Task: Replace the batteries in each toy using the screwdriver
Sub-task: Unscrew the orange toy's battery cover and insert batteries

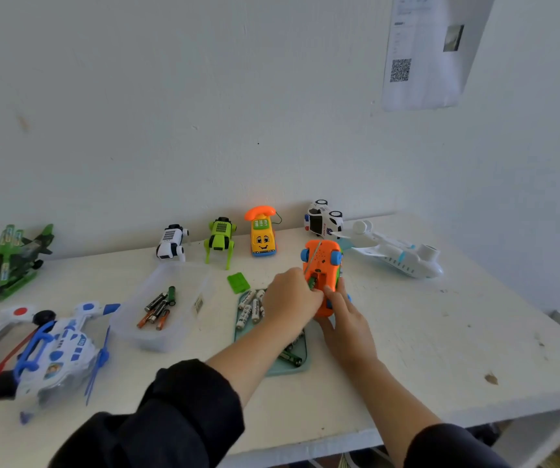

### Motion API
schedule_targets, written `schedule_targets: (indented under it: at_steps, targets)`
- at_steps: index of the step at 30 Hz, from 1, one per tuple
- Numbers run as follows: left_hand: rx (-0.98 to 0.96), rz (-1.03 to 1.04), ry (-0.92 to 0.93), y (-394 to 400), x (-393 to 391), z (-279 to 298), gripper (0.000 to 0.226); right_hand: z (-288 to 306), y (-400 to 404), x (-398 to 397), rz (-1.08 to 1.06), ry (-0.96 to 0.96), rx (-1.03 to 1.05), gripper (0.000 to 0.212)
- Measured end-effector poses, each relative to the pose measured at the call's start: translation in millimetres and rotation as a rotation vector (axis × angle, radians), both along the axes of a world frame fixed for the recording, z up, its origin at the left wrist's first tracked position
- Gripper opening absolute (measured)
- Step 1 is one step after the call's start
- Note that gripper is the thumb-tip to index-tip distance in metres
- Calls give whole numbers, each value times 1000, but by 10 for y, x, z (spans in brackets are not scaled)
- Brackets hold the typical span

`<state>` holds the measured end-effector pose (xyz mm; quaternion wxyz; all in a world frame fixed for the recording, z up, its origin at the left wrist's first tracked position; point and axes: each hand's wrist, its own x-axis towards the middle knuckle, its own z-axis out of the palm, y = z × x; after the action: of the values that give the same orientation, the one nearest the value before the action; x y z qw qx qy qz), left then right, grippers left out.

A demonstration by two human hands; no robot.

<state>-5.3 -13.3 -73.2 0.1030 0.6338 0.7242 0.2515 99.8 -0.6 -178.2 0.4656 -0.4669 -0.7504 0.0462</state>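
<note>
Orange toy car (321, 265) lies belly-up on the counter (407, 332), just beyond the green tray (300, 361) of batteries (251, 307); your right hand (342, 312) clasps its near end, and your left hand (288, 298) pinches a dark green battery (311, 283) at its open compartment. Right of the car you have bare counter out to the front edge, with only the white plane (396, 255) behind, near the wall. Left of the car, the green cover (238, 282), the clear bin (164, 305) and the blue-and-white helicopter (59, 346) crowd the surface.
</note>
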Motion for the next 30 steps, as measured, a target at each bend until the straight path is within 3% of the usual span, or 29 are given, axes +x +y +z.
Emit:
schedule_targets:
  at_steps: [3,7,10,12,15,18,24,30]
  targets:
    - [-55,-32,-139,9,-244,81,19,16,-5,-21,36,-35,13,59]
    - [-337,-52,-562,13,-518,184,12,27,-1,-24,34,-46,-7,57]
    - [-330,-33,-649,-15,-610,153,9,27,-6,-15,2,6,-29,58]
    - [-163,-11,-521,-14,-687,116,9,31,-11,-12,3,13,-17,61]
    - [45,90,-149,2,-954,151,14,42,11,5,5,30,-6,52]
    - [90,316,98,29,-1396,190,16,68,10,6,6,110,-69,49]
    - [-170,414,145,41,-1934,-7,19,83,8,5,75,106,-104,50]
    - [24,269,258,-114,-1679,34,9,124,-17,18,44,82,-83,54]
